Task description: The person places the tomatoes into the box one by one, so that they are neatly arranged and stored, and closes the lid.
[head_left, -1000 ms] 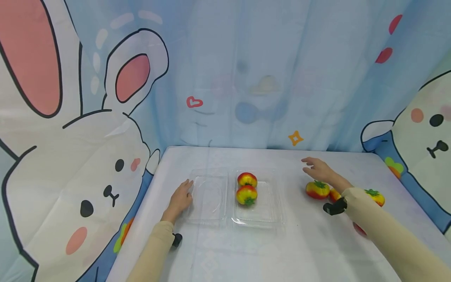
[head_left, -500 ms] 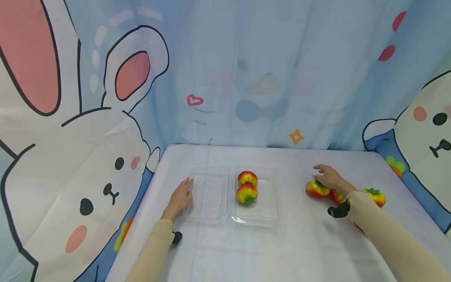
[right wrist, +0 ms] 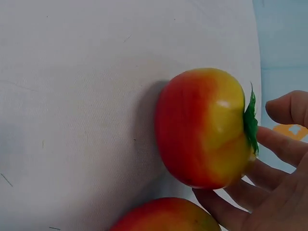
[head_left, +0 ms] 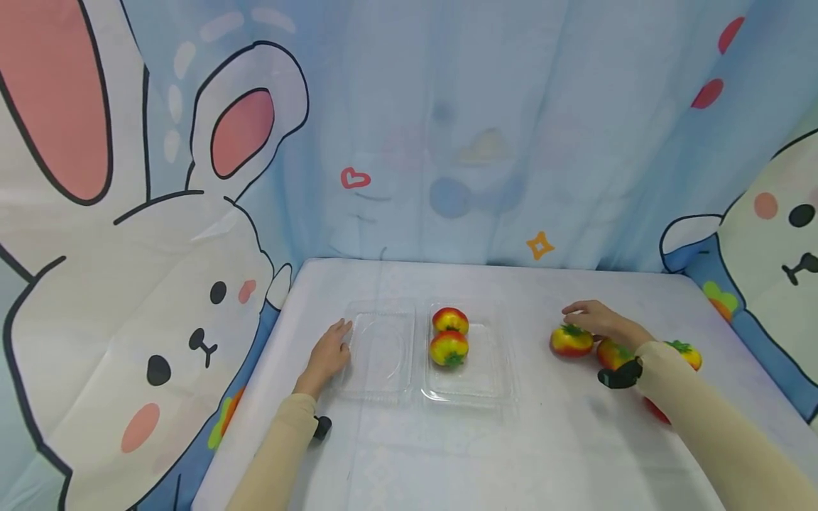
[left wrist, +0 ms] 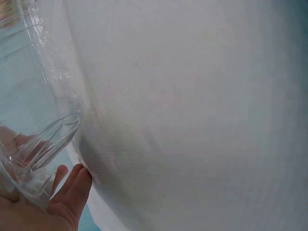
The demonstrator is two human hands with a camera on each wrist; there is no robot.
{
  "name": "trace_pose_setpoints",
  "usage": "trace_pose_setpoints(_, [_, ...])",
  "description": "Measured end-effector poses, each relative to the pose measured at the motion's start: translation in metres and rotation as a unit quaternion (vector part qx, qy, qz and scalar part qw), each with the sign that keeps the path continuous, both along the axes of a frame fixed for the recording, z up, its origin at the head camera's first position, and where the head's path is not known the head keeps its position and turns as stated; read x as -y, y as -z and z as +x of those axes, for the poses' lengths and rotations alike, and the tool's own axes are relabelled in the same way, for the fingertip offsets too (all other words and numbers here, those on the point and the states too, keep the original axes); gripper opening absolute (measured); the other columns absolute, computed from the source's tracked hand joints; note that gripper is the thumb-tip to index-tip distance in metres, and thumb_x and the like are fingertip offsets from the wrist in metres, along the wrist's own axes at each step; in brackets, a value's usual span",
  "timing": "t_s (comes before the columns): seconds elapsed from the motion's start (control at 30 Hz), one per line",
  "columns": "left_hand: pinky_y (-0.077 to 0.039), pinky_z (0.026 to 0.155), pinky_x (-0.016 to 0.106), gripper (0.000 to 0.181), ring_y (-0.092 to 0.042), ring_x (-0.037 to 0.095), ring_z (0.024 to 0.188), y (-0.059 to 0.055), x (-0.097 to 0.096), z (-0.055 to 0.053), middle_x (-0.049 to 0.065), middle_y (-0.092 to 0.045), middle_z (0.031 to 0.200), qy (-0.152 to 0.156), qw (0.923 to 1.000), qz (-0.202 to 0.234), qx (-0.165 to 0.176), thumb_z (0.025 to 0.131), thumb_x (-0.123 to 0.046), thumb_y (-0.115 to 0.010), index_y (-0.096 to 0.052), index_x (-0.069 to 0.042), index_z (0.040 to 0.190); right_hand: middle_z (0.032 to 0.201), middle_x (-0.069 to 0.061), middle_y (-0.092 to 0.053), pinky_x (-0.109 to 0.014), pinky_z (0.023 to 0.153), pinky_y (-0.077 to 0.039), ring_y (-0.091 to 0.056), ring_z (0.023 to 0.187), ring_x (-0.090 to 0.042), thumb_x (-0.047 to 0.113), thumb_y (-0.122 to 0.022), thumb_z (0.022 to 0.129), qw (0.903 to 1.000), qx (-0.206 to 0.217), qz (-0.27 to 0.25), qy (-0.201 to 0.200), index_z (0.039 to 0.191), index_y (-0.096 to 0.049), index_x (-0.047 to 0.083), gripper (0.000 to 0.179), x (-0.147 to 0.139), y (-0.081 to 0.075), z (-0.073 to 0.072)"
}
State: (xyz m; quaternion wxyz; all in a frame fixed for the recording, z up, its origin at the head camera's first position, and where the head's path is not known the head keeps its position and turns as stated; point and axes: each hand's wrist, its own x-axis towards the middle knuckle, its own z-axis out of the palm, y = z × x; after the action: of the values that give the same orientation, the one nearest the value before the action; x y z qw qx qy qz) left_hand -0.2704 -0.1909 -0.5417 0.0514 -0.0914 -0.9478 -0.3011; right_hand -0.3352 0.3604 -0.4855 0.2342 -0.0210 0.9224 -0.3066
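My right hand [head_left: 597, 321] is at a red-and-yellow persimmon [head_left: 571, 343] on the right of the table. In the right wrist view, its fingers lie along the side and under part of this persimmon [right wrist: 204, 130], while the thumb [right wrist: 285, 109] stands apart, past the green leafy top. My left hand [head_left: 328, 356] rests at the outer edge of the lid half [head_left: 380, 355] of a clear plastic box, fingers loosely extended. The box's other half [head_left: 488, 362] holds two persimmons [head_left: 449, 348] along its left side. In the left wrist view, fingers [left wrist: 79, 190] show beside the clear plastic [left wrist: 38, 96].
Close to the right hand lie another persimmon [head_left: 612, 353] and one with a green top [head_left: 689, 353], partly behind the forearm. A red fruit [head_left: 656, 410] peeks out below the sleeve. A cartoon curtain [head_left: 396, 128] hangs behind the white table [head_left: 473, 461].
My right hand has come down and rightward onto the persimmon, which has shifted slightly left in the last half second. My left hand stays at the lid.
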Motion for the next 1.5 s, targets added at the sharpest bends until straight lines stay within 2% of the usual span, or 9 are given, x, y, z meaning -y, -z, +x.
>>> trace_pose_setpoints(0.23, [-0.036, 0.110, 0.053, 0.052, -0.042, 0.044, 0.134, -0.001, 0.000, 0.001, 0.029, -0.044, 0.145, 0.005, 0.9999, -0.001, -0.009, 0.086, 0.005, -0.046, -0.051, 0.008, 0.138, 0.138, -0.040, -0.037, -0.049, 0.090, -0.053, -0.051, 0.113, -0.045, 0.026, -0.057, 0.097, 0.9992, 0.020, -0.021, -0.028, 0.141, -0.040, -0.010, 0.059, 0.003, -0.005, 0.004])
trace_pose_setpoints(0.4, [-0.038, 0.108, 0.054, 0.052, -0.043, 0.045, 0.133, -0.001, 0.000, 0.000, 0.029, -0.045, 0.144, 0.007, 0.9998, -0.005, -0.020, 0.085, 0.007, -0.046, -0.052, 0.009, 0.137, 0.137, -0.039, -0.042, -0.051, 0.093, -0.052, -0.052, 0.116, -0.045, 0.025, -0.062, 0.096, 0.9987, 0.023, -0.037, -0.026, 0.141, -0.040, -0.010, 0.062, 0.006, -0.008, 0.006])
trace_pose_setpoints(0.73, [-0.035, 0.111, 0.053, 0.052, -0.041, 0.045, 0.135, -0.002, 0.000, -0.002, 0.029, -0.043, 0.146, 0.001, 1.0000, 0.002, -0.003, 0.087, 0.005, -0.046, -0.050, 0.008, 0.139, 0.138, -0.038, -0.036, -0.049, 0.087, -0.054, -0.048, 0.114, -0.045, 0.028, -0.062, 0.095, 0.9985, 0.044, -0.031, -0.008, 0.141, -0.041, -0.006, 0.062, 0.009, -0.011, 0.010])
trace_pose_setpoints(1.03, [-0.036, 0.110, 0.054, 0.051, -0.042, 0.045, 0.134, 0.001, -0.001, 0.001, 0.029, -0.043, 0.146, 0.001, 1.0000, 0.003, 0.001, 0.087, 0.006, -0.046, -0.050, 0.008, 0.138, 0.133, -0.039, -0.042, -0.047, 0.084, -0.055, -0.053, 0.108, -0.041, 0.028, -0.061, 0.096, 0.9994, 0.022, -0.024, -0.007, 0.137, -0.045, -0.009, 0.058, 0.010, -0.007, 0.012])
trace_pose_setpoints(1.2, [-0.036, 0.109, 0.054, 0.051, -0.042, 0.045, 0.134, 0.000, -0.001, 0.001, 0.029, -0.044, 0.146, 0.001, 1.0000, 0.005, -0.004, 0.087, 0.006, -0.046, -0.051, 0.008, 0.138, 0.129, -0.036, -0.039, -0.044, 0.083, -0.057, -0.051, 0.105, -0.041, 0.030, -0.062, 0.095, 0.9988, 0.045, -0.017, 0.009, 0.135, -0.047, -0.009, 0.058, 0.008, -0.007, 0.012])
trace_pose_setpoints(1.33, [-0.037, 0.109, 0.054, 0.051, -0.043, 0.045, 0.133, -0.001, -0.001, 0.000, 0.029, -0.045, 0.145, 0.002, 0.9999, 0.002, -0.012, 0.086, 0.006, -0.047, -0.052, 0.008, 0.137, 0.127, -0.035, -0.042, -0.043, 0.080, -0.058, -0.050, 0.104, -0.042, 0.029, -0.062, 0.094, 0.9978, 0.058, -0.024, 0.021, 0.136, -0.046, -0.009, 0.059, 0.009, -0.007, 0.012])
trace_pose_setpoints(1.5, [-0.038, 0.108, 0.055, 0.051, -0.043, 0.046, 0.132, 0.000, -0.001, 0.000, 0.029, -0.045, 0.144, 0.004, 0.9999, 0.003, -0.013, 0.086, 0.006, -0.047, -0.052, 0.009, 0.137, 0.129, -0.037, -0.046, -0.043, 0.079, -0.059, -0.054, 0.106, -0.041, 0.030, -0.063, 0.095, 0.9994, 0.027, -0.023, -0.001, 0.137, -0.044, -0.010, 0.062, 0.014, -0.008, 0.012])
